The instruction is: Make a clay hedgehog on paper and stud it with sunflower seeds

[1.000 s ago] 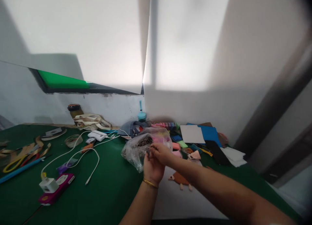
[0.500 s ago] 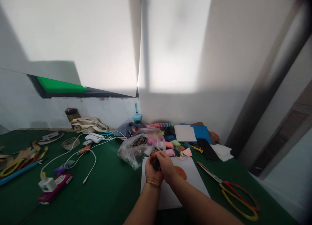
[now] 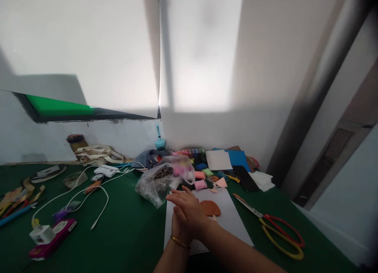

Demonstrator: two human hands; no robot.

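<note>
My right hand (image 3: 186, 205) lies flat over my left hand (image 3: 178, 228), palm pressed to palm, above the near edge of a white sheet (image 3: 233, 220). Its fingers are stretched out toward the left. Whatever sits between the palms is hidden. A gold bangle circles my left wrist. Just beyond the hands lies a clear plastic bag (image 3: 155, 182) with dark bits inside. A brown felt piece (image 3: 210, 208) rests on the sheet beside my right hand.
Red and yellow scissors (image 3: 274, 227) lie right of the sheet on the green table (image 3: 126, 233). Pink rolls (image 3: 200, 184) and coloured felt sheets (image 3: 220, 159) crowd the back. White cables (image 3: 88, 190), a magenta device (image 3: 54, 243) with a white adapter (image 3: 42, 234) and a jar (image 3: 75, 141) are at the left.
My hands came back from the plastic bag toward me with a dark clump, then flattened palm to palm over the white sheet. The view has swung to the right.
</note>
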